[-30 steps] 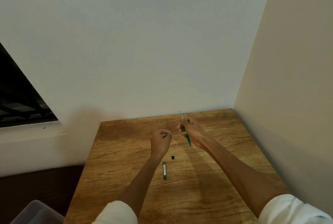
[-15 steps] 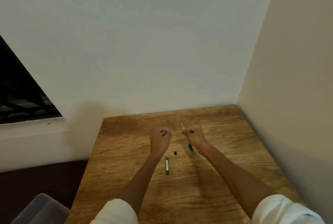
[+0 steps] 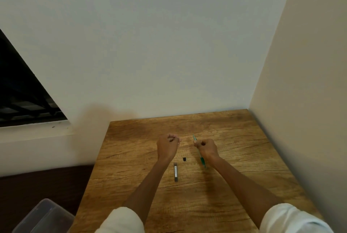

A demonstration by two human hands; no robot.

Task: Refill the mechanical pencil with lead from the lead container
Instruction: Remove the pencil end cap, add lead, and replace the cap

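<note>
While both hands hang above the wooden table (image 3: 234, 159), the right hand (image 3: 206, 148) is curled round a green pencil (image 3: 202, 160). The pencil runs slanted thru the fist: one thin end sticks out past the knuckles twd the far wall, the thicker green end pokes out below the wrist side, pointing down twd the tabletop. Can't tell if that lower end touches the wood or just sits above it.

The left hand (image 3: 168, 146) is also up off the table, fingers curled in w/ fingertips bunched at the top as if pinching something very thin. Nothing between them is big enough to make out, so whether it holds a lead is unclear. The two hands are near each other but apart, w/ bare wood showing between.

On the table, btwn the forearms and nearer the person, lies the lead container (image 3: 176, 173), a slim dark case w/ a pale label, lying flat and lengthwise away from the person. Just beyond it, apart, sits a small black cap (image 3: 184, 159).

Both arms have white sleeves (image 3: 122, 220) pushed up. The table sits in a corner, white wall behind and a cream wall at right. A dark window (image 3: 24, 99) is at left, and a clear plastic bin (image 3: 45, 217) shows at bottom left, beside the table.
</note>
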